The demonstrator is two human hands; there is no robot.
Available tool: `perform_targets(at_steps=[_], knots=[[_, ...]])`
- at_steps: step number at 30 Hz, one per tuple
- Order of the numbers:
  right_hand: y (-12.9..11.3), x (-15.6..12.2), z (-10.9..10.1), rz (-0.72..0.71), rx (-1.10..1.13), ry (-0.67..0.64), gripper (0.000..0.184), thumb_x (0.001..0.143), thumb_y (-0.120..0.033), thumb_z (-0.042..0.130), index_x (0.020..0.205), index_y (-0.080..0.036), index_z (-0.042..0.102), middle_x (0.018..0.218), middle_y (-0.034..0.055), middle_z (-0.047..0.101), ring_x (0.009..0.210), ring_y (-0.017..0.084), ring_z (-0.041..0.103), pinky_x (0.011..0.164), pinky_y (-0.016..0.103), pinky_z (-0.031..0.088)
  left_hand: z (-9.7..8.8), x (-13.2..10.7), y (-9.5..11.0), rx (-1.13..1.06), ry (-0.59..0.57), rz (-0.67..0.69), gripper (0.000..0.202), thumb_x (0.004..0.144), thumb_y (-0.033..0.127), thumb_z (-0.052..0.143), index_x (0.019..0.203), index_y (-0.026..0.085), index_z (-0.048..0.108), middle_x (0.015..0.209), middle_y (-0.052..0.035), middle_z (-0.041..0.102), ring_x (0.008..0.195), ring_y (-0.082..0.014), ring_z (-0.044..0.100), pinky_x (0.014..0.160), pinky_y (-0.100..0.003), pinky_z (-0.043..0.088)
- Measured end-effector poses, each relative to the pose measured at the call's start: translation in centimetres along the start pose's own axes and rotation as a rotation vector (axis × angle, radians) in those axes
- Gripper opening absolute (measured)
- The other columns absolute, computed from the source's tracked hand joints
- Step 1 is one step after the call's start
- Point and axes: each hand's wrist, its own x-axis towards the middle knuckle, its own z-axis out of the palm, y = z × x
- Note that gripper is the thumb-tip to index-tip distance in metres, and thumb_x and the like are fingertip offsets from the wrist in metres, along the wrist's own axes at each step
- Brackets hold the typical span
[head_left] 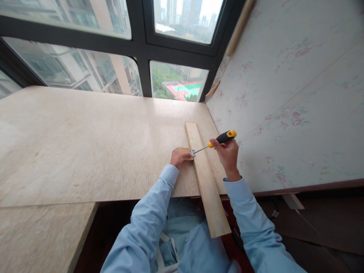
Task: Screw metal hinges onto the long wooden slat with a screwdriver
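My right hand grips a screwdriver by its black and yellow handle. The shaft slants down to the left, its tip at a small metal hinge. That hinge lies where a short wooden piece meets the left edge of a long wooden board. With fingers closed, my left hand holds the short piece beside the hinge. Part of this piece is hidden by the hand. The long board rests on the stone-patterned sill, and its near end juts out past the front edge over my lap.
The wide beige sill stretches left below dark-framed windows. A flowered wall rises close on the right. At lower left lies another beige slab. A cable hangs at lower right.
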Motion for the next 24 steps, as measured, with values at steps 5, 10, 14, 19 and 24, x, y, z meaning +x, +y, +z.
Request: perform_targets(at_steps=[5,10,14,19,24], knots=[[0.9,1.2,-1.3,0.040,0.103,0.037,0.048,0.064,-0.053,0.081,0.082,-0.015,0.059,0.071,0.0018,0.065,0.064,0.016,0.064,0.052,0.025,0.055,-0.1,0.5,-0.3,-0.021,-0.002,-0.026,0.030,0.042,0.006,0.077,0.065,0.015,0.061,0.068,-0.0026,0.067,0.066,-0.0196,0.064,0.061,-0.031,0.053],[2.5,2.0,-2.6,0.129,0.162,0.110,0.050,0.060,-0.053,0.083,0.081,-0.013,0.060,0.071,0.0018,0.064,0.060,0.014,0.063,0.047,0.023,0.052,-0.2,0.6,-0.5,-0.025,0.003,-0.016,0.032,0.042,0.007,0.078,0.068,0.015,0.061,0.068,-0.0018,0.065,0.065,-0.0188,0.063,0.062,-0.030,0.052],[3.9,2.2,-3.4,0.183,0.160,0.134,0.054,0.061,-0.057,0.081,0.084,-0.013,0.059,0.072,0.0014,0.064,0.061,0.014,0.064,0.048,0.022,0.053,-0.2,0.8,-0.7,-0.023,0.019,-0.025,0.033,0.043,0.006,0.077,0.068,0.015,0.059,0.068,-0.0016,0.065,0.065,-0.0192,0.063,0.061,-0.030,0.052],[6.3,3.1,-4.4,0.282,0.000,-0.046,0.066,0.060,-0.070,0.075,0.088,-0.014,0.056,0.072,0.0022,0.062,0.058,0.015,0.061,0.042,0.023,0.050,-0.2,0.6,-0.4,-0.032,0.002,-0.056,0.034,0.043,0.006,0.079,0.071,0.015,0.062,0.072,-0.0032,0.068,0.070,-0.0214,0.066,0.065,-0.033,0.055],[8.2,4.6,-5.0,0.226,-0.463,-0.264,0.060,0.081,-0.073,0.051,0.084,-0.013,0.055,0.063,0.0001,0.056,0.047,0.011,0.051,0.042,0.022,0.039,-0.4,0.3,-0.3,-0.027,-0.090,-0.055,0.031,0.046,0.009,0.081,0.073,0.013,0.067,0.077,-0.0057,0.070,0.072,-0.0216,0.067,0.070,-0.034,0.056]])
